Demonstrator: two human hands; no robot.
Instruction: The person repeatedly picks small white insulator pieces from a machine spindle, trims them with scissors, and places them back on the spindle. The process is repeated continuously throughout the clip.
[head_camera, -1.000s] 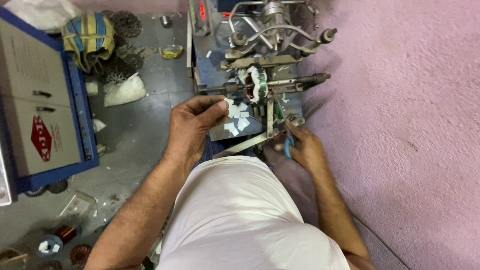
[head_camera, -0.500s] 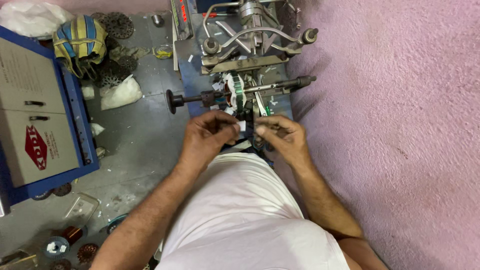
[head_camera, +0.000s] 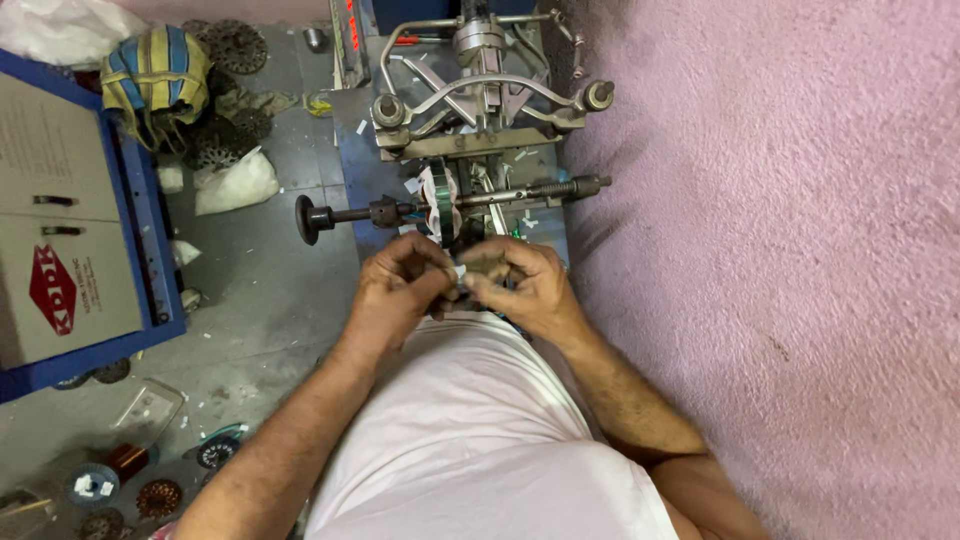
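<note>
The wound stator (head_camera: 440, 205) sits on the horizontal shaft (head_camera: 450, 203) of the grey winding machine (head_camera: 480, 95), just ahead of your two hands and close to your white shirt (head_camera: 480, 440).

Starting at your far left, the blue cabinet (head_camera: 75, 230) stands at the frame's edge, with a blue and yellow helmet (head_camera: 155, 75) behind it and a crumpled white bag (head_camera: 235, 180) on the grey floor (head_camera: 270, 300). Nearer you, a small spool of copper wire (head_camera: 125, 462) lies on that floor among scattered round metal parts.

The shaft ends on the left in a dark round knob (head_camera: 305, 218), which nothing touches.

Your left hand (head_camera: 400, 290) is curled just below the stator, fingers bent tight together and pinching something small at the tips; a sliver of white shows between the two hands, but what it is cannot be told. Your right hand (head_camera: 525, 285) meets it from the other side, fingers likewise narrow and curled, tips touching or nearly touching those of the left. Whether either hand touches the stator itself is hidden by the knuckles.

To your right the pink carpet (head_camera: 780, 250) covers the rest of the view.
</note>
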